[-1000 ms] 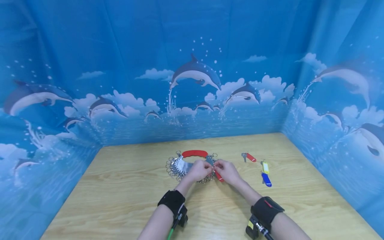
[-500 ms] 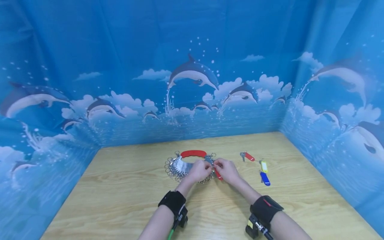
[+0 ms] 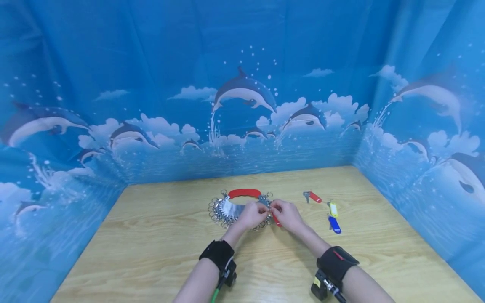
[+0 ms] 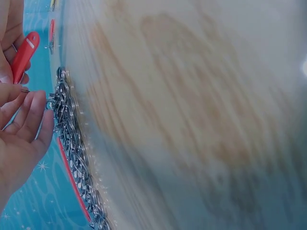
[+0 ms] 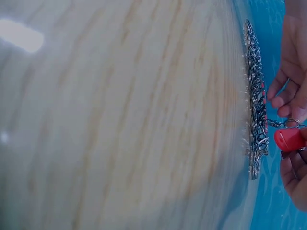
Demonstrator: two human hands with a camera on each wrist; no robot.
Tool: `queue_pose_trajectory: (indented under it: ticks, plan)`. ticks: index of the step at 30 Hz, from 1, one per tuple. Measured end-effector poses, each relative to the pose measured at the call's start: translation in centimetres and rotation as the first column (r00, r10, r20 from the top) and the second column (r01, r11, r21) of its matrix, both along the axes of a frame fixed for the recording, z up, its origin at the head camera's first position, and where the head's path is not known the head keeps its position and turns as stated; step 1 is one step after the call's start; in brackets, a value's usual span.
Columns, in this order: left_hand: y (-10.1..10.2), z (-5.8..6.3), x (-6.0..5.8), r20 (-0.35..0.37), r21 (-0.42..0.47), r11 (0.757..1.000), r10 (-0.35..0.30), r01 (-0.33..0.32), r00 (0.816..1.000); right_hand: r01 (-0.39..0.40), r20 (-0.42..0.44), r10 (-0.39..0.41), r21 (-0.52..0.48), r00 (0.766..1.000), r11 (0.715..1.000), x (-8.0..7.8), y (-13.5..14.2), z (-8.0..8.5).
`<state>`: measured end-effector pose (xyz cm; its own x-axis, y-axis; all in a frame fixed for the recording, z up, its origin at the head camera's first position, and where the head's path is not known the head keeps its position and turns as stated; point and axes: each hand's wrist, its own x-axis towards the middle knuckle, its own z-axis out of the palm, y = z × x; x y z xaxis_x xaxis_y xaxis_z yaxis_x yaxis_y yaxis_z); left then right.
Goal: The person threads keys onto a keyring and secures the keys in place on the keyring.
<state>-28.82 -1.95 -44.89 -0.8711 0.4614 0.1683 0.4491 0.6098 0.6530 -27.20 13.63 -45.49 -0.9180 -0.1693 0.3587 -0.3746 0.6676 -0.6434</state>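
Note:
A crescent-shaped metal key holder (image 3: 229,209) with a red handle (image 3: 244,192) lies on the table, many rings and clips along its curved edge. At its right end both hands meet, fingertips almost touching. My left hand (image 3: 254,215) pinches a small metal ring (image 5: 292,123), which joins a clip on the holder's edge. My right hand (image 3: 289,216) holds a red key tag (image 4: 24,57) close to that ring; in the right wrist view the tag's rounded end sticks out from the fingers. Whether tag and ring are linked is hidden by the fingertips.
To the right on the wooden table (image 3: 159,252) lie another red key tag (image 3: 315,196) with a key (image 3: 307,197), a yellow tag (image 3: 333,209) and a blue tag (image 3: 335,225). Blue dolphin-print curtains (image 3: 242,155) stand at the back and sides.
The head view has shifted slightly. Both hands stay at the right end of the key holder, with only tiny finger movements.

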Motion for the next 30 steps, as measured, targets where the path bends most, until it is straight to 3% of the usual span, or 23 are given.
queue_pose_trajectory:
  ticks: [4,10,15,20,25,27,30]
  plan:
    - [-0.03,-0.04,-0.06,0.002,0.006,1.0,-0.004,0.004,1.0,0.006,0.012,-0.006,0.018,1.0,1.0,-0.06,0.09,0.12]
    - [0.09,0.22,0.15,0.0,0.017,0.999,0.042,-0.042,0.999,0.002,0.0,-0.002,0.065,1.0,0.998,-0.02,-0.17,0.27]
    - [0.28,0.35,0.24,0.046,0.038,0.995,0.087,-0.088,0.995,-0.046,-0.114,0.063,0.147,0.992,0.988,0.05,-0.16,0.21]
    - [0.38,0.28,0.28,0.058,0.074,0.991,0.107,-0.112,0.993,-0.106,-0.253,0.158,0.208,0.955,0.972,0.17,0.13,0.21]
    - [0.33,0.08,0.48,0.007,0.04,0.995,0.089,-0.089,0.996,-0.137,-0.129,0.149,0.097,0.98,0.986,0.02,0.42,0.16]
    - [0.31,0.0,0.5,-0.025,0.029,0.997,0.074,-0.073,0.997,-0.108,-0.061,0.111,0.052,0.992,0.993,-0.19,0.47,0.06]
    - [0.3,0.01,0.52,-0.051,0.026,0.997,0.069,-0.068,0.996,-0.068,-0.025,0.069,0.053,0.997,0.996,-0.58,0.57,-0.11]
